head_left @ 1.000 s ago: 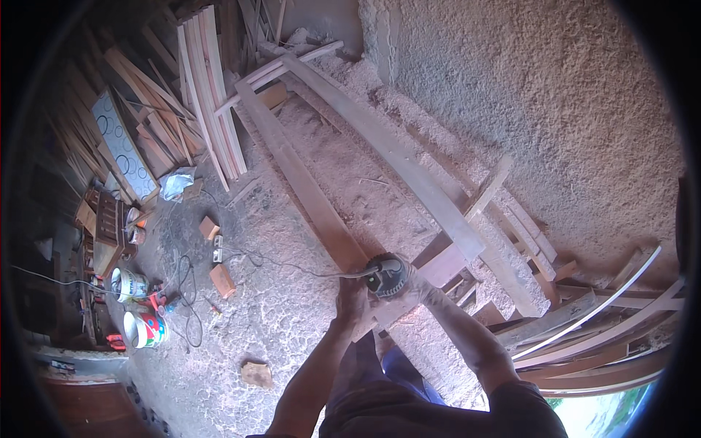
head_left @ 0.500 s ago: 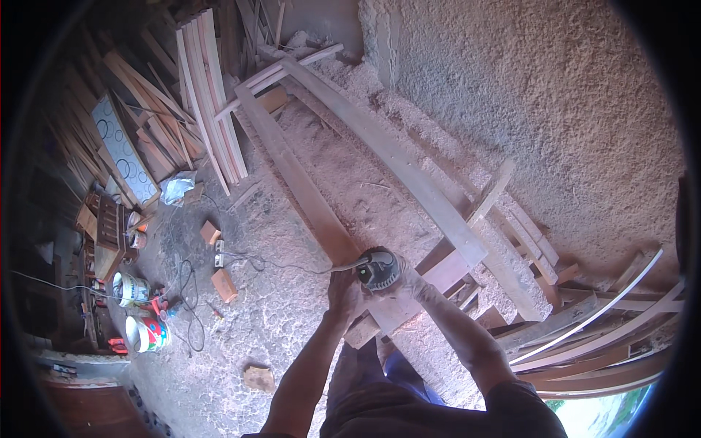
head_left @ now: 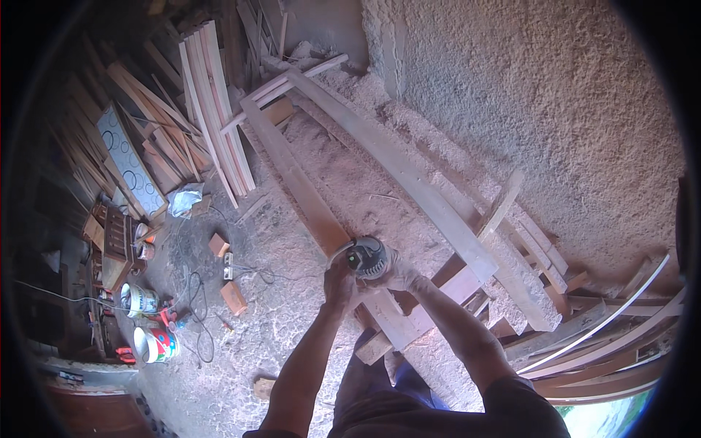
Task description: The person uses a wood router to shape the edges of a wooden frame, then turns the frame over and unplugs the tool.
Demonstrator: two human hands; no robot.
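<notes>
A corded router [head_left: 367,258] with a round, vented dark top rests on a long wooden board [head_left: 310,204] in front of me. My left hand [head_left: 339,283] is wrapped round its left side. On the opposite side, my right hand [head_left: 400,276] is closed on it too. The router's base and bit are hidden beneath the body and my hands. The board stretches away to a crosspiece at the far end, and its near end [head_left: 398,328] comes out below my hands, close to my legs.
A second long board [head_left: 409,175] runs to the right. Beyond it stands a rough wall [head_left: 526,95]. On the left floor lie a power strip [head_left: 228,266], wood blocks [head_left: 234,298], looping cable and paint buckets [head_left: 155,343]. Stacked strips [head_left: 219,109] lean at far left; curved pieces [head_left: 606,336] lie at right.
The router and both hands have slid a little farther along the board, away from me. More of the board's near end shows now. The whole view has shifted slightly.
</notes>
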